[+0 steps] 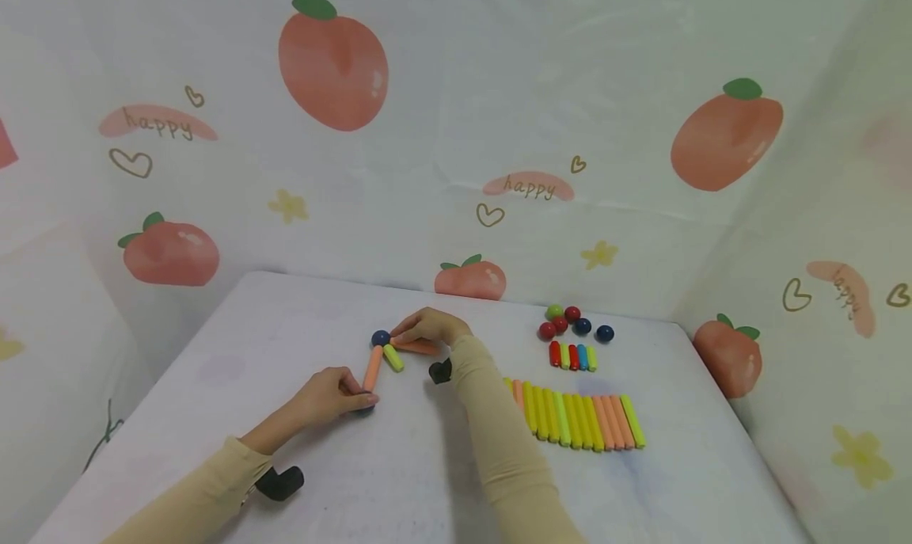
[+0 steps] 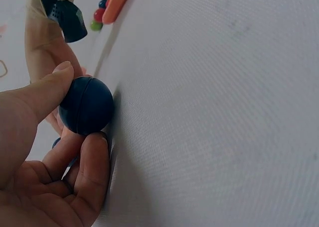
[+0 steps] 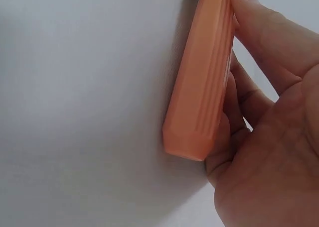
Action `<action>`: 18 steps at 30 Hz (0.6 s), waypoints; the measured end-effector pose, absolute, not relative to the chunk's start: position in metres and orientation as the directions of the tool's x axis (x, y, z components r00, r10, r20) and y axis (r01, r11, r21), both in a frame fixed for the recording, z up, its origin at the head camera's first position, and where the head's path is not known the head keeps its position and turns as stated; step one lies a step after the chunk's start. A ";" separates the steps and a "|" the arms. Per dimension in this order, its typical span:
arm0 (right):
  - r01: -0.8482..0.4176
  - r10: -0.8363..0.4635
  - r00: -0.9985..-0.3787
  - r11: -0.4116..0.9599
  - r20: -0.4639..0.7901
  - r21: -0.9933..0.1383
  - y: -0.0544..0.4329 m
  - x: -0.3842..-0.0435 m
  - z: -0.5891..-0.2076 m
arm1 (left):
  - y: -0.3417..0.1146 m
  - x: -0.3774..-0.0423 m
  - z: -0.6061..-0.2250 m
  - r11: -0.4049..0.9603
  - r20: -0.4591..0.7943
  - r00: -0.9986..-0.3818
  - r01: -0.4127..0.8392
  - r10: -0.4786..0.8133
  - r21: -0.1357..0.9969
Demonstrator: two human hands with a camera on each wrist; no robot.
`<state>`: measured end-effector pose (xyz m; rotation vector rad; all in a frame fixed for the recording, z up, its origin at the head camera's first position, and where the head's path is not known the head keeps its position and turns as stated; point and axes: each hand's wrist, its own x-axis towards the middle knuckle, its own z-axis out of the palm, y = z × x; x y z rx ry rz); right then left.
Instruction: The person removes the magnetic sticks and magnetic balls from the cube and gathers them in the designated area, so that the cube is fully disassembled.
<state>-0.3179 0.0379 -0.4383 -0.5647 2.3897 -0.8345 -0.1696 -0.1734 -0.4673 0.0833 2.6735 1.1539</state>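
My left hand (image 1: 329, 395) pinches a dark blue ball (image 2: 87, 106) between thumb and fingers, low over the white tabletop. From that ball an orange stick (image 1: 373, 368) runs back to a second dark blue ball (image 1: 381, 338). My right hand (image 1: 436, 325) holds another orange stick (image 3: 194, 92) by its far part, thumb on one side and fingers on the other. In the head view this stick's end lies by the second ball. A short yellow-green stick (image 1: 393, 358) slants from the same ball between the two orange ones. Fingers partly hide the held ball in the head view.
Right of my right arm lies a row of long yellow, green and orange sticks (image 1: 579, 420), partly covered by the sleeve. Behind it are several short coloured sticks (image 1: 573, 357) and loose red, green and blue balls (image 1: 572, 314). A patterned cloth (image 1: 399, 180) hangs behind the table.
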 end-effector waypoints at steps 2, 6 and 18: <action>-0.205 -0.539 -0.766 0.720 -0.350 -0.663 0.037 -0.319 -0.440 | -0.173 -0.169 -0.467 0.687 -0.186 -0.973 -0.041 0.139 0.725; -0.189 -0.522 -0.775 0.729 -0.357 -0.657 0.037 -0.321 -0.443 | -0.173 -0.169 -0.467 0.685 -0.187 -0.973 -0.044 0.136 0.727; -0.149 -0.504 -0.787 0.715 -0.356 -0.683 0.037 -0.322 -0.448 | -0.172 -0.169 -0.467 0.683 -0.189 -0.972 -0.044 0.139 0.730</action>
